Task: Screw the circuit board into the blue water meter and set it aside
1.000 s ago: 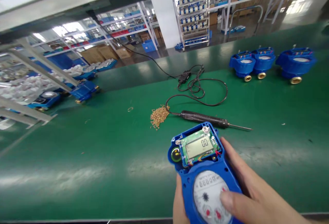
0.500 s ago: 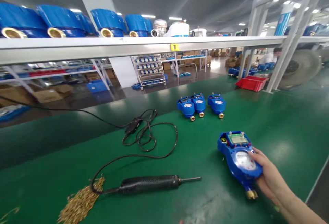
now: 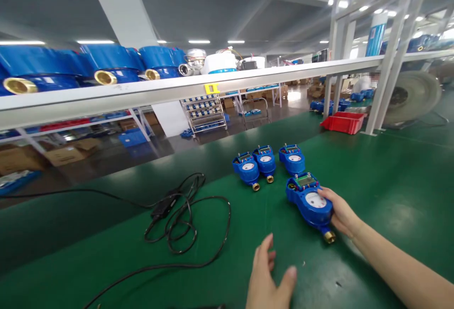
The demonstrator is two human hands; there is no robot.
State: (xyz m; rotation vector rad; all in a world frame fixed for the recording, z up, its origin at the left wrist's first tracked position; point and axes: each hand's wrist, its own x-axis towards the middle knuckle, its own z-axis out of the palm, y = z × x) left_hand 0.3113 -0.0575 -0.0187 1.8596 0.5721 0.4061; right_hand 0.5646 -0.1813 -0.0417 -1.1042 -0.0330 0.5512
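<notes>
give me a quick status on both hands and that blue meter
Right hand fingers wrapped on blue meter, resting on green belt. Left hand open, empty. Three meters just beyond.

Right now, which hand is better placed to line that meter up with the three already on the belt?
Right. The right hand already wraps the blue meter, just short of the row of three meters. The left hand hovers open and empty, farther back.

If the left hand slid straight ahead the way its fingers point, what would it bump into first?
Probably the pair of blue meters. The left hand points forward and slightly right over bare green table; depth is hard to judge, so it may pass just beside them.
</notes>
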